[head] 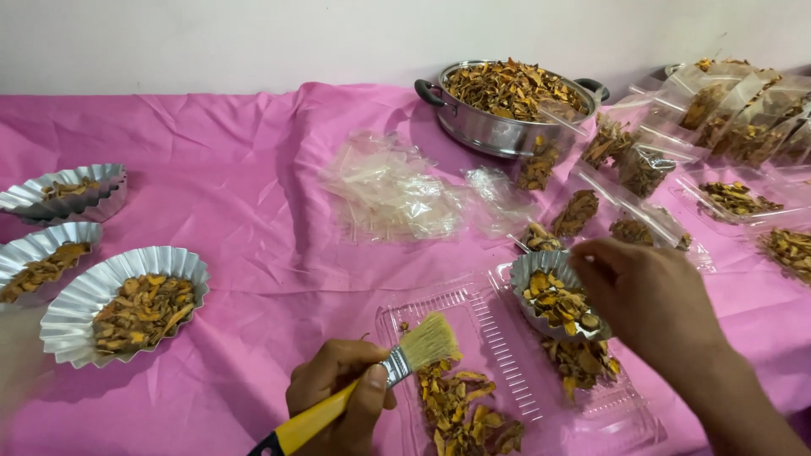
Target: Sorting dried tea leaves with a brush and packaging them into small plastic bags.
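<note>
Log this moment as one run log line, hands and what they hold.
left hand: grips yellow-handled brush | right hand: holds fluted metal dish of dried yellow pieces, tilted | below: clear plastic tray | surface: pink cloth

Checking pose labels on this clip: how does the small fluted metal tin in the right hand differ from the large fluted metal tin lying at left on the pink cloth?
The small fluted metal tin is tilted over a clear plastic tray, held by the right hand; the large fluted metal tin lies flat, untouched. The held one looks smaller. Both hold dried yellow-brown chips.
</note>
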